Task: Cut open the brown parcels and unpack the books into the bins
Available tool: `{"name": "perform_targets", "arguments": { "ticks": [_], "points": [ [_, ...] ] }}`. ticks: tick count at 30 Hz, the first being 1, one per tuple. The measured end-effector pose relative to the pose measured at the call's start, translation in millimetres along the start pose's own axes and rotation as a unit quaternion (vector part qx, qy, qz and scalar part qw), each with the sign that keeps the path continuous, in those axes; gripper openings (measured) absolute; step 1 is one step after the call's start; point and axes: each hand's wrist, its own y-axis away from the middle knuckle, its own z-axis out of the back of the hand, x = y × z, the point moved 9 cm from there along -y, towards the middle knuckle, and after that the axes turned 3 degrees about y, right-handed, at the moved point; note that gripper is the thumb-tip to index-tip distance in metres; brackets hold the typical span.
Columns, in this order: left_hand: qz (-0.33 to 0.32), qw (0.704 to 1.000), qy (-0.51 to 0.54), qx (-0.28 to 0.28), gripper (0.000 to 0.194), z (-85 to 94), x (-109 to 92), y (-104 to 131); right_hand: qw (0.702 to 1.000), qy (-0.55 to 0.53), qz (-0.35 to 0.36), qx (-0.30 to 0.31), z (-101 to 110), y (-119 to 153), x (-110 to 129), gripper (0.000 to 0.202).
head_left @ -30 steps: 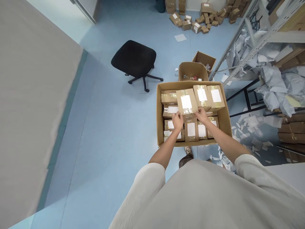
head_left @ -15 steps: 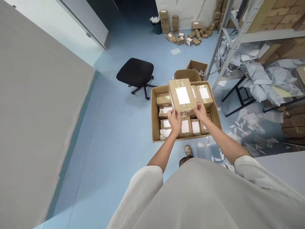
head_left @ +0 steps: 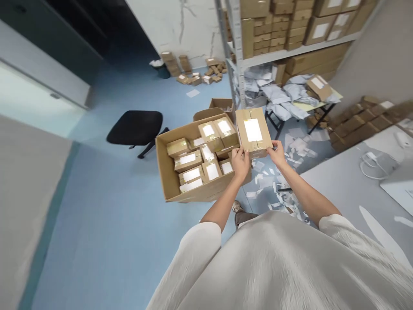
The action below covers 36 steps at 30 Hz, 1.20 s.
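Observation:
Between both hands I hold up a taped cardboard box (head_left: 261, 142) with a white label on its top. My left hand (head_left: 241, 164) grips its near left corner, thumb and fingers closed on the edge. At the near right corner my right hand (head_left: 276, 154) pinches the box the same way. The held box hangs at the right end of a large open carton (head_left: 161, 159) and covers part of its rim. Inside the carton lie several smaller labelled boxes (head_left: 190, 174), some stacked higher at the back.
A black chair (head_left: 135, 127) stands left of the carton. Metal shelving (head_left: 300, 52) with boxes rises at the back right, above grey mailing bags (head_left: 277, 97). Paper scraps (head_left: 267, 183) litter the floor. A grey table (head_left: 348, 185) with a cable is on my right.
My view has swung to the right. The held box has moved from above the middle of the carton to its right end, with both hands still on it.

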Motion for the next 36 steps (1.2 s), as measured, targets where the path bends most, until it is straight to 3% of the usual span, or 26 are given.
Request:
{"name": "perform_targets", "arguments": {
  "ticks": [5,8,11,15,21,26,32,36],
  "points": [
    [-0.028,0.992,0.047,0.11,0.044,-108.6,-55,42,0.991,0.037,-0.043,-0.122,142,48,-42,0.046],
    [-0.04,0.98,0.073,0.183,0.041,-171.8,-84,69,0.977,0.05,-0.071,-0.195,215,84,-62,0.044],
    [-0.055,0.961,0.092,0.254,0.037,-226.0,-110,95,0.957,0.061,-0.112,-0.262,273,120,-80,0.042],
    [-0.081,0.934,0.103,0.332,0.031,-281.8,-137,126,0.925,0.069,-0.162,-0.336,326,163,-102,0.043],
    [-0.128,0.884,0.103,0.437,0.024,-349.8,-166,157,0.871,0.071,-0.217,-0.435,372,213,-128,0.041],
    [-0.156,0.839,0.086,0.515,0.017,-394.1,-171,179,0.827,0.073,-0.257,-0.494,385,241,-151,0.038],
    [-0.159,0.786,0.061,0.595,0.024,-419.8,-153,209,0.788,0.046,-0.334,-0.516,369,278,-186,0.037],
    [-0.159,0.777,0.066,0.606,0.03,-431.8,-151,215,0.784,0.05,-0.326,-0.525,372,284,-191,0.036]
  ]
}}
